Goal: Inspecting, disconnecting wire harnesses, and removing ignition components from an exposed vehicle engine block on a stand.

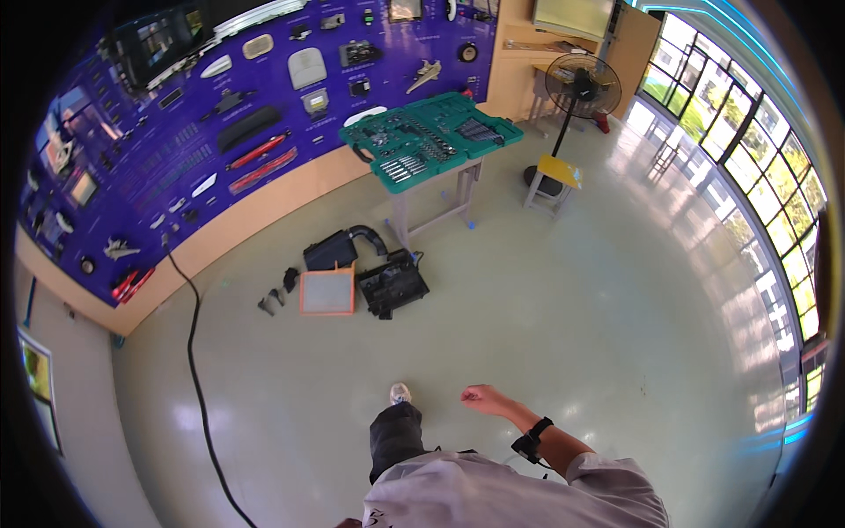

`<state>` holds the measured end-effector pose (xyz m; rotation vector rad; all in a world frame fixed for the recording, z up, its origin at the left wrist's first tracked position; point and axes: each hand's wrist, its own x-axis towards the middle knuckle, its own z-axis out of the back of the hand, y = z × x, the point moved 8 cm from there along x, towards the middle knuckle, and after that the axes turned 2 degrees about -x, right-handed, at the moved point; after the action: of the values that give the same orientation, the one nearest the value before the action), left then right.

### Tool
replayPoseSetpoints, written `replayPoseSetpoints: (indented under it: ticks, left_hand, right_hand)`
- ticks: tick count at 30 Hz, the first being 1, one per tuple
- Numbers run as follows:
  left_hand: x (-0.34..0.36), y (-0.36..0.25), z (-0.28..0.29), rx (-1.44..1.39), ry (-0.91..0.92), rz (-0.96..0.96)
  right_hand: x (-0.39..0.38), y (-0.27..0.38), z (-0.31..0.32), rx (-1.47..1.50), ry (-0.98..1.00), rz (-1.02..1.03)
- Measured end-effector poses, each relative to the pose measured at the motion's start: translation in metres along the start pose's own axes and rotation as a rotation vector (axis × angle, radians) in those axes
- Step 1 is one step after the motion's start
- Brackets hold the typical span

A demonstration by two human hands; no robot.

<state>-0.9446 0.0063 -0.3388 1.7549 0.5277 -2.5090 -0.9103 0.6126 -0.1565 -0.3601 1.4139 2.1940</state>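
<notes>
My right hand (484, 398) hangs in front of my body over the floor, its fingers curled into a loose fist. Nothing shows in it, and it touches nothing. A black band with a small box (532, 440) is strapped round that wrist. My left hand is out of sight. Ahead on the floor lie an orange-framed air filter (327, 293), a black open housing (393, 283) and a black cover with a curved hose (330, 252). Small black parts (290, 280) lie left of the filter. All of them are well away from my hand.
Beyond the parts, an open green tool case (400, 187) with sockets and wrenches rests on a stand. A yellow-topped stool (560, 170) and a standing fan (583, 85) are farther right. A black cable (195, 370) crosses the floor at left, below a purple parts board (264, 79).
</notes>
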Motion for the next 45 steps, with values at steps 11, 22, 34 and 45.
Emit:
replayPoseSetpoints:
  ticks: [11, 22, 34, 45]
  left_hand:
    - [0.086, -0.583, 0.275, 0.289, -0.532, -0.843]
    - [0.150, -0.720, 0.182, -0.044, -0.214, -0.641]
    - [0.170, -0.643, 0.192, -0.358, -0.127, 0.071]
    - [0.134, -0.964, 0.237, -0.212, -0.119, -0.485]
  right_hand:
    - [0.038, -0.006, 0.156, 0.087, -0.366, -0.169]
    - [0.193, -0.059, 0.357, 0.029, -0.354, -0.197]
    - [0.486, 0.088, 0.562, -0.237, -0.364, 0.159]
    - [0.687, 0.137, 0.592, -0.353, -0.359, 0.219]
